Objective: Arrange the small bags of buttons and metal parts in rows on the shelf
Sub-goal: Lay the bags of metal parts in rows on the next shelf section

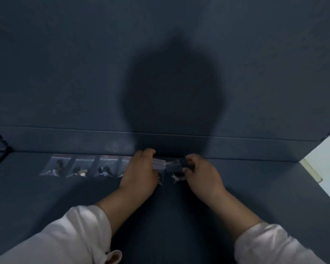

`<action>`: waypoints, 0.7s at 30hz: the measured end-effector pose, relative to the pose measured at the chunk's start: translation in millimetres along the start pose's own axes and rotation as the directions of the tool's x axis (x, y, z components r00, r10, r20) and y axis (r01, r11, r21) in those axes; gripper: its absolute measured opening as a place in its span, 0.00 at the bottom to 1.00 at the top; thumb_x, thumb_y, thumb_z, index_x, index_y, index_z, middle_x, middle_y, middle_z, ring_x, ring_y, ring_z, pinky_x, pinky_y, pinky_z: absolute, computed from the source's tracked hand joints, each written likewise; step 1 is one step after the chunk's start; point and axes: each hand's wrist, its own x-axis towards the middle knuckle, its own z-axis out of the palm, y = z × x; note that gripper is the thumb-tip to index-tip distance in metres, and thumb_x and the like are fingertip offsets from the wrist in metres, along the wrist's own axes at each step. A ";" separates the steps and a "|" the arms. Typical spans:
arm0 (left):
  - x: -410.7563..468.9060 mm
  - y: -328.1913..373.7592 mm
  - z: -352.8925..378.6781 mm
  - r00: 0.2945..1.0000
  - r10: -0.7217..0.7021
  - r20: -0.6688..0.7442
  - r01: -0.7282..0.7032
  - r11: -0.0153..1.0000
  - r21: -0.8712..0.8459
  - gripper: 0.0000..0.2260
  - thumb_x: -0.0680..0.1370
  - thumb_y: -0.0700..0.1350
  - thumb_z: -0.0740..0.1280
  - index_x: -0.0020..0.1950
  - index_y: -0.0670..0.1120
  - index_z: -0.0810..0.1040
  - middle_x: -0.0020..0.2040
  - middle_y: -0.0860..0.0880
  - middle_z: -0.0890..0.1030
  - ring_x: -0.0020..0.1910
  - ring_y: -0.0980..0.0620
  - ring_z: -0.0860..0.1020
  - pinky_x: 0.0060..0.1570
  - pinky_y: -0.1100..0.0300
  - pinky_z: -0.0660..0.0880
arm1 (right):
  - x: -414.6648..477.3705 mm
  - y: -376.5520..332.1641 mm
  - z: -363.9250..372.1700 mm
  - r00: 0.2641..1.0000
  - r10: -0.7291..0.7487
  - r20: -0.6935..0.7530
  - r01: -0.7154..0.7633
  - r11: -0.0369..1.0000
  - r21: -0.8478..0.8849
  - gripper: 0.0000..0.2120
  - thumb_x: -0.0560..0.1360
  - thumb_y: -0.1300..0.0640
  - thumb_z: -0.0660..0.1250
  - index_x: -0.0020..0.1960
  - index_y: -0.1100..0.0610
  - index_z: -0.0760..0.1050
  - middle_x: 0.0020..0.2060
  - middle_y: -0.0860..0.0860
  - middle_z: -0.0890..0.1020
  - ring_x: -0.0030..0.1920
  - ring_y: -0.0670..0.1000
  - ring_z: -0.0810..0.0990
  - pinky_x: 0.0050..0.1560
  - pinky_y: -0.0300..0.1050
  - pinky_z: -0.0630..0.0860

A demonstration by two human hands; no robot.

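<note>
Extending the row of bags point(80, 166) along the back edge of the dark blue shelf point(255, 178), a person in pale sleeves was at work on two packets at its right end. Three bags lay side by side to the left, with a fourth half hidden under the left hand point(139, 170). The right hand point(200, 172) pinched the right edge of the zip-pull bag point(174, 170) between thumb and curled fingers. That bag lay flat on the shelf just short of the back wall point(236, 92), its metal pull showing through the plastic. The left hand lay over the neighbouring bag point(157, 163), fingers bent at its top edge; whether they gripped it or merely pinned it could not be told. The step appeared to be squaring these two packets into line. Next, by the look of it, both hands would need to let go without dragging the light plastic askew.
</note>
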 end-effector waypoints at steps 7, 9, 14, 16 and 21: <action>-23.2 -11.9 8.1 0.942 0.334 0.013 -0.329 0.919 0.220 0.16 0.71 0.37 0.60 0.57 0.43 0.77 0.55 0.46 0.78 0.54 0.45 0.77 0.57 0.56 0.74 | -16.9 20.2 11.4 0.879 -0.472 0.066 0.474 0.847 -0.241 0.17 0.74 0.60 0.59 0.60 0.55 0.77 0.61 0.52 0.78 0.61 0.55 0.75 0.64 0.46 0.71; -30.1 -21.2 13.7 0.924 0.378 0.059 -0.379 0.884 0.275 0.16 0.70 0.41 0.58 0.53 0.42 0.79 0.51 0.45 0.81 0.49 0.45 0.80 0.54 0.56 0.77 | -19.8 28.8 18.2 0.865 -0.487 0.122 0.500 0.808 -0.311 0.19 0.74 0.58 0.58 0.62 0.56 0.76 0.64 0.54 0.76 0.65 0.56 0.73 0.67 0.52 0.68; -37.3 -29.5 20.4 0.923 0.362 0.130 -0.383 0.839 0.386 0.22 0.71 0.50 0.55 0.57 0.41 0.80 0.56 0.44 0.81 0.53 0.46 0.81 0.55 0.52 0.77 | -26.2 30.2 26.6 0.888 -0.428 0.167 0.456 0.779 -0.431 0.24 0.75 0.51 0.55 0.69 0.57 0.68 0.68 0.54 0.71 0.67 0.55 0.71 0.68 0.50 0.62; -36.2 -28.0 20.1 0.928 0.347 0.137 -0.372 0.835 0.406 0.24 0.71 0.52 0.55 0.56 0.42 0.81 0.55 0.44 0.82 0.53 0.47 0.81 0.55 0.53 0.77 | -28.2 29.0 30.1 0.901 -0.409 0.144 0.425 0.769 -0.478 0.24 0.75 0.48 0.53 0.67 0.57 0.72 0.65 0.54 0.75 0.64 0.54 0.75 0.65 0.50 0.67; -34.1 -27.6 19.6 0.926 0.344 0.155 -0.377 0.823 0.424 0.24 0.71 0.54 0.55 0.56 0.43 0.82 0.54 0.44 0.82 0.52 0.49 0.82 0.55 0.53 0.76 | -28.2 23.6 34.9 0.909 -0.390 0.144 0.405 0.754 -0.517 0.26 0.74 0.46 0.50 0.65 0.57 0.73 0.63 0.54 0.77 0.62 0.54 0.76 0.64 0.51 0.69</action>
